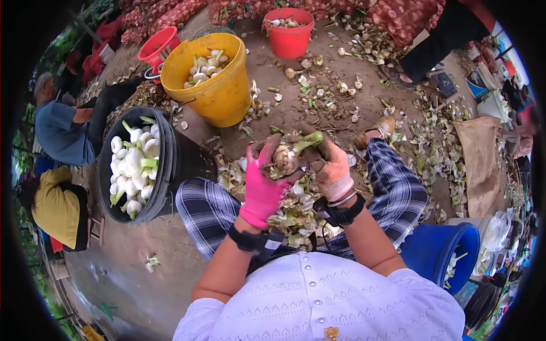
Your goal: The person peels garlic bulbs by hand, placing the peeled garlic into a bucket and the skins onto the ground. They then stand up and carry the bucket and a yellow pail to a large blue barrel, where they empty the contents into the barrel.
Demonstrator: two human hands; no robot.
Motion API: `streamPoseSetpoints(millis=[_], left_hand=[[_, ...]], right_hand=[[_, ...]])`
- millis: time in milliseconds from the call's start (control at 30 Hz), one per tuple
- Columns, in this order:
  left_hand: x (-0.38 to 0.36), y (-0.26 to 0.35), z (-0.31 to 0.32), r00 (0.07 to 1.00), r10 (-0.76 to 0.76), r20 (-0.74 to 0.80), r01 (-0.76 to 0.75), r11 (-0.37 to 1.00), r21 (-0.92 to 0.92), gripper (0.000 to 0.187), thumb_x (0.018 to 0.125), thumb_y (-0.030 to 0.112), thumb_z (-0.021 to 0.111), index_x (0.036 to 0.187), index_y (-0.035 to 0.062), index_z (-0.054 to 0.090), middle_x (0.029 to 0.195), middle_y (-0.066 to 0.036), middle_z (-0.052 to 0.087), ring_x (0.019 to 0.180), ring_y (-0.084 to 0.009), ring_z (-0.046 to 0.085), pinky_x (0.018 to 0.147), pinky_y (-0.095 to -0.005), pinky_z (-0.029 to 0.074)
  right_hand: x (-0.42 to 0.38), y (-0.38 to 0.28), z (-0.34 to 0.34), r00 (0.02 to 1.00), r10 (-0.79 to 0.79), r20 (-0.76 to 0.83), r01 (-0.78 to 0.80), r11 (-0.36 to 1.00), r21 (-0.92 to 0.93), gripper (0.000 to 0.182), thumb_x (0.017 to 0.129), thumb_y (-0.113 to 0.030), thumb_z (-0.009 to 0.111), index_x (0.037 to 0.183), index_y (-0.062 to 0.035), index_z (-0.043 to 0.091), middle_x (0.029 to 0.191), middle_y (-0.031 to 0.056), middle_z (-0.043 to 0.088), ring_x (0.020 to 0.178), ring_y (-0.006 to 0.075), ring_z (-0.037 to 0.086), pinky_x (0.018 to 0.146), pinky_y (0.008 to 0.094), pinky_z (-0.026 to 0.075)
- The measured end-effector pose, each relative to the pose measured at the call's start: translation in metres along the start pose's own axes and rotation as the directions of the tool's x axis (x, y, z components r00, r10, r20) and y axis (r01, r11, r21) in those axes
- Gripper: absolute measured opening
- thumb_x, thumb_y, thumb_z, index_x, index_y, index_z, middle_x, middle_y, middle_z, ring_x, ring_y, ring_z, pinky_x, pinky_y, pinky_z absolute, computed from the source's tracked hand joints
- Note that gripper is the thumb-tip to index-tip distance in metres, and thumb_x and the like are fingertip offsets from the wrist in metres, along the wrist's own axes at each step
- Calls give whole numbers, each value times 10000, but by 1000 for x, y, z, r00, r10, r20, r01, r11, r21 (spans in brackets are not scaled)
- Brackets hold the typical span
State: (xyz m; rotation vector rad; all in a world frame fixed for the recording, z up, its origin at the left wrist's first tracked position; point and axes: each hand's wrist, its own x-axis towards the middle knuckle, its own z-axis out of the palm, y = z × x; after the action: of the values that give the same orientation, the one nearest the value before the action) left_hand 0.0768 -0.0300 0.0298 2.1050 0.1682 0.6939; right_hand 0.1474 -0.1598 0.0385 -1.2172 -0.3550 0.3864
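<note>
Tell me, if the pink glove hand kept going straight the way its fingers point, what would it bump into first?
The left hand points up and away, already gripping the bulb. Beyond that, it would probably meet the littered ground, then perhaps the yellow bucket; depth is hard to judge.

I have both forearms bare and reaching forward from my chest, elbows bent, a dark band strapped on each wrist. My left hand [263, 187] wears a pink glove, palm turned inward, thumb up and fingers curled closed. My right hand [333, 170] wears a soiled, paler glove with a striped cuff, fingers bent and clamped shut opposite the left. The two hands sit close together above my knees, which are spread apart.
</note>
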Motion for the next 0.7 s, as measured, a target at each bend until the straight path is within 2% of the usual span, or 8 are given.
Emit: streamPoseSetpoints(millis=[67, 167, 233, 300, 433, 500, 600, 700], left_hand=[[-3, -4, -12, 966, -120, 228, 202, 900, -386, 738, 689, 142, 788, 1325, 73, 421, 1144, -173, 552, 948, -238, 578, 793, -349, 503], [-1, -22, -31, 705, -332, 627, 706, 236, -668, 657, 841, 259, 656, 1379, 51, 342, 1260, -167, 455, 1090, -205, 512, 907, -310, 447], [1, 27, -35, 766, -466, 443, 633, 425, -647, 662, 899, 347, 578, 1400, 35, 280, 1269, -163, 460, 1082, -208, 525, 914, -292, 438], [-16, 42, -38, 883, -259, 391, 399, 853, -336, 683, 900, 351, 580, 1405, 28, 253, 1275, -169, 468, 1056, -211, 552, 901, -299, 446], [-23, -5, -26, 741, -518, 428, 594, 207, -778, 397, 938, 307, 524, 1201, 9, 505, 1044, -51, 600, 959, -122, 578, 831, -252, 457], [-27, -11, -24, 812, -460, 358, 519, 290, -804, 385, 952, 305, 495, 1204, 15, 512, 1064, -54, 593, 957, -100, 570, 798, -220, 450], [-22, -24, -15, 921, -363, 142, 342, 577, -741, 379, 973, 295, 445, 1229, 23, 506, 1101, -64, 577, 961, -81, 556, 771, -188, 434], [-22, -12, -13, 941, -309, 136, 286, 515, -808, 385, 972, 216, 413, 1293, 9, 462, 1149, -85, 550, 1014, -144, 535, 860, -241, 412]], right_hand=[[-4, 10, -9, 998, -22, -52, 20, 999, -37, 254, 893, 10, 535, 1144, 6, 570, 983, 38, 618, 859, 106, 570, 766, 251, 480], [3, 9, -10, 983, 104, -153, -109, 994, -29, 202, 884, 37, 525, 1075, 16, 588, 938, 46, 624, 813, 110, 580, 721, 254, 495], [-1, -2, 0, 972, 48, -230, -77, 990, -118, 204, 858, 66, 517, 1039, 17, 598, 910, 48, 630, 794, 113, 583, 709, 243, 492], [-18, -6, 10, 982, 154, -105, -171, 971, -170, 260, 818, 83, 508, 1048, 8, 604, 904, 46, 636, 800, 116, 582, 709, 244, 486], [-23, -4, 3, 974, 92, 207, -69, 991, -113, 339, 743, 87, 442, 1010, -5, 630, 887, 56, 641, 792, 133, 585, 672, 264, 494], [1, 10, -26, 986, 162, -26, -163, 986, -24, 303, 791, 27, 508, 1087, 0, 568, 910, 75, 632, 799, 186, 609, 706, 298, 526], [-25, -4, -8, 874, 362, 324, -461, 828, 319, 549, 816, -86, 645, 1288, -25, 371, 998, 81, 587, 826, 204, 608, 732, 335, 544], [-31, -2, 24, 970, 220, 107, -194, 958, -209, 428, 785, -52, 689, 1176, -14, 518, 869, 58, 604, 812, 147, 599, 656, 290, 520]])
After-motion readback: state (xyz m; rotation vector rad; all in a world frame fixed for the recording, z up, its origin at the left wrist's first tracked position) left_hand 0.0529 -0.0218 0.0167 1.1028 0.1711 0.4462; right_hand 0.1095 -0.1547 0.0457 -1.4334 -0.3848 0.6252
